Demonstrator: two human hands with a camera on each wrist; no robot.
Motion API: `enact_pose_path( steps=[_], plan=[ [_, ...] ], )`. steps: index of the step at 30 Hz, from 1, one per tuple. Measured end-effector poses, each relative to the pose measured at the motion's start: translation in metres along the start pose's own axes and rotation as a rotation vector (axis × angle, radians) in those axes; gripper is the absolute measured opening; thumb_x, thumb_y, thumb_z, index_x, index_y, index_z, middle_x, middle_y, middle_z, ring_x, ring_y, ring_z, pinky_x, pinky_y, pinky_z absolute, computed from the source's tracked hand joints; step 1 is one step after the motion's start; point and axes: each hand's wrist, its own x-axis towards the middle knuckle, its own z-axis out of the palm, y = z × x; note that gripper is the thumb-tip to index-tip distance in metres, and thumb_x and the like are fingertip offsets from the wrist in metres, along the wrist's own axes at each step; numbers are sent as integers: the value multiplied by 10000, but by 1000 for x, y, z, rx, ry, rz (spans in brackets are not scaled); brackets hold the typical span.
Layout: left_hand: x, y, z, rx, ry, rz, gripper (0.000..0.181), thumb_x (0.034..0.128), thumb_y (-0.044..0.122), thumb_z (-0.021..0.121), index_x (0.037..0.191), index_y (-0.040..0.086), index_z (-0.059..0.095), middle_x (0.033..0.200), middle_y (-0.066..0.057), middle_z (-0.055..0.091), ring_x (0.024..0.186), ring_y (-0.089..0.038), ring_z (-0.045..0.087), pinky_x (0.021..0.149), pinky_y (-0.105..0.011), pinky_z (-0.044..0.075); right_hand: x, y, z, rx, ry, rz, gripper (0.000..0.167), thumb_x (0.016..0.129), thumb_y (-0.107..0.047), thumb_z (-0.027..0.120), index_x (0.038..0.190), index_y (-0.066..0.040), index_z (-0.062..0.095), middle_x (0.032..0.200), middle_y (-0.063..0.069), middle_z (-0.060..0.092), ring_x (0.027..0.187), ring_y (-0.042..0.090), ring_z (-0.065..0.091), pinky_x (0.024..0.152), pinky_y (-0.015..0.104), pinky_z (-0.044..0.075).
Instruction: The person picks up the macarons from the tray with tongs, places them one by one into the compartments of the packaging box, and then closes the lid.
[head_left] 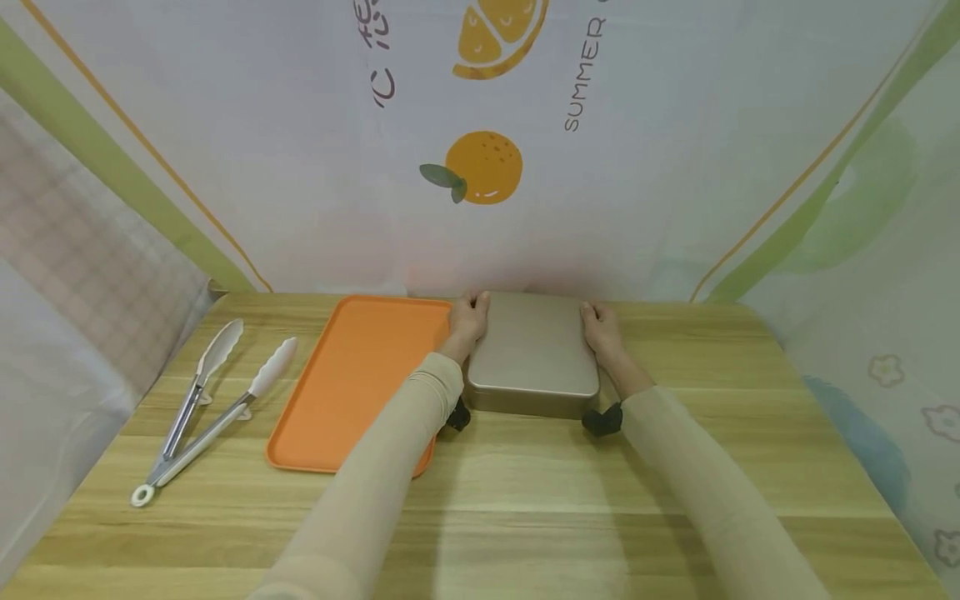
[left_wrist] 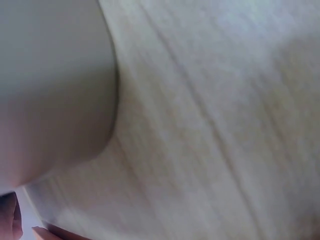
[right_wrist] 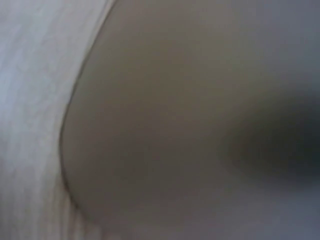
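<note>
A champagne-coloured rectangular metal pan with rounded corners lies at the back middle of the table, its flat face up; it looks like an upside-down baking pan. My left hand grips its left side near the far corner, thumb along the top edge. On the opposite side my right hand holds the right edge. Fingers under or behind the edges are hidden. The left wrist view catches the pan's rounded corner close up and part of a hand. Blurred pan surface fills most of the right wrist view.
An orange tray lies left of the pan, partly under my left forearm. Farther left, metal tongs with white tips lie spread on the wooden table. A printed cloth hangs behind the table.
</note>
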Motion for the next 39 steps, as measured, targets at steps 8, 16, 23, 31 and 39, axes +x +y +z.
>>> enact_pose_path(
  steps=[8,16,23,31,39],
  plan=[
    [13,-9,4,19,8,28,417,995,371,438,1228,56,581,1148,-104,591,1064,-229,523,940,-341,434,2,2,1,13,13,-2,445,1023,-168,316,1338,134,404,1367,280,423,1289,342,378,1091,429,294],
    [3,1,1,42,-6,5,398,1014,296,408,1288,44,549,1247,-138,563,1157,-268,496,1003,-385,401,3,2,1,13,16,7,443,1026,-178,311,1331,127,412,1352,277,426,1270,339,384,1084,432,301],
    [7,2,4,39,1,-20,399,1008,293,423,1279,31,554,1264,-157,556,1190,-285,489,1018,-386,389,4,3,1,-17,69,-15,408,1020,-197,333,1197,124,512,1039,153,495,963,200,442,865,309,401],
    [5,2,5,44,14,-33,375,1008,293,427,1246,46,576,1218,-143,569,1118,-260,500,987,-376,404,-2,3,1,-62,87,-20,393,1016,-194,359,1162,127,533,1036,175,517,953,220,455,852,343,407],
    [10,-2,2,-26,19,-63,343,993,334,451,1155,89,628,1124,-94,584,1014,-204,508,922,-358,428,3,4,0,-21,102,-29,322,1010,-207,398,911,68,534,878,83,466,861,170,415,753,261,370]
  ],
)
